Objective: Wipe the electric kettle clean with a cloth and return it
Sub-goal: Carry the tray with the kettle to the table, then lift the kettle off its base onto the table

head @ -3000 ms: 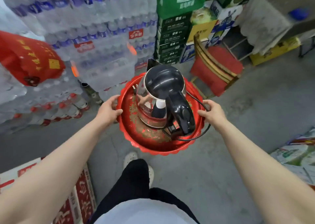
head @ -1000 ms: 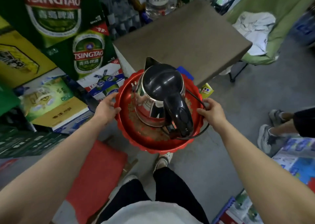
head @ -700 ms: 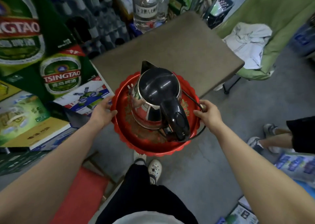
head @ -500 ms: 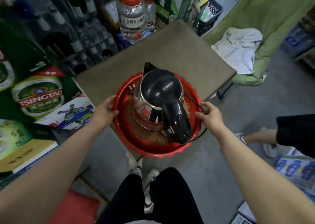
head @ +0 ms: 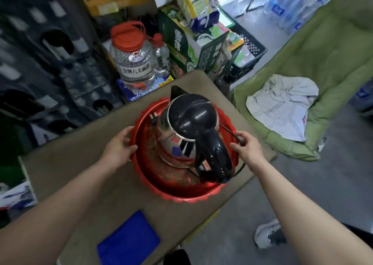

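A steel electric kettle with a black lid and black handle stands in a round red tray. Its black cord loops over the tray's right rim. My left hand grips the tray's left rim. My right hand grips the right rim, over the cord. The tray is over the brown table; I cannot tell whether it touches the top. A folded blue cloth lies on the table near its front edge.
Big clear bottles with red caps and cartons crowd the table's far side. Dark crates fill the left. A green chair holding a pale garment stands right. Someone's shoe is on the grey floor.
I have carried the tray with the kettle across the room and brought it over the brown table. The blue cloth has come into view. Both hands keep the same grip.
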`<action>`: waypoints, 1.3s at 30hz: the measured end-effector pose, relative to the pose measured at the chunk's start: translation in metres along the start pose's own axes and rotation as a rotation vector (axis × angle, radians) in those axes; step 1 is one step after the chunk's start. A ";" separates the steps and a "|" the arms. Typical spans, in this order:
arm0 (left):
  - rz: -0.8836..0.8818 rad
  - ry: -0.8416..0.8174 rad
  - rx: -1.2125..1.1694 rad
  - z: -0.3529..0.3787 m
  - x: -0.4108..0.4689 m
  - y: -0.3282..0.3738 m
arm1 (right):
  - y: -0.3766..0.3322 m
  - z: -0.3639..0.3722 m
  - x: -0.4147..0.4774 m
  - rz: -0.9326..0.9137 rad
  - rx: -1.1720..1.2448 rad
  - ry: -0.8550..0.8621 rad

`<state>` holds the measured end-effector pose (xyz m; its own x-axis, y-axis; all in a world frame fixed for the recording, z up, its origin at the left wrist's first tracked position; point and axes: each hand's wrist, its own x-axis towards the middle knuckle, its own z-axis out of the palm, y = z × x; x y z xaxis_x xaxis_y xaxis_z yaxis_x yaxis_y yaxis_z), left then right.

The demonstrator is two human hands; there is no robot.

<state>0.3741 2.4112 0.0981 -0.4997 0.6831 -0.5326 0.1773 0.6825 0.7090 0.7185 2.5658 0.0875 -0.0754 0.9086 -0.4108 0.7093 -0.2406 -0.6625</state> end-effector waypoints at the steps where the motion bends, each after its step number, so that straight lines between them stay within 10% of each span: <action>1: -0.001 0.014 -0.012 0.010 0.017 0.008 | -0.004 -0.004 0.026 -0.007 -0.012 0.003; 12: -0.036 0.104 -0.061 0.073 0.136 0.048 | -0.032 -0.009 0.188 -0.029 -0.058 -0.004; 26: 0.162 0.203 0.207 0.075 0.120 0.071 | -0.046 -0.016 0.144 -0.153 -0.049 0.043; 32: 0.421 -0.183 -0.152 0.047 0.074 0.160 | -0.072 -0.021 0.034 -0.330 0.208 0.048; 39: 0.383 -0.377 -0.010 0.034 0.074 0.188 | -0.095 -0.015 -0.008 -0.380 0.194 -0.116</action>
<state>0.3997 2.5990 0.1762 -0.0612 0.9297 -0.3632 0.2778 0.3653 0.8884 0.6621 2.5863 0.1631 -0.3915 0.9032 -0.1761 0.4726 0.0332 -0.8806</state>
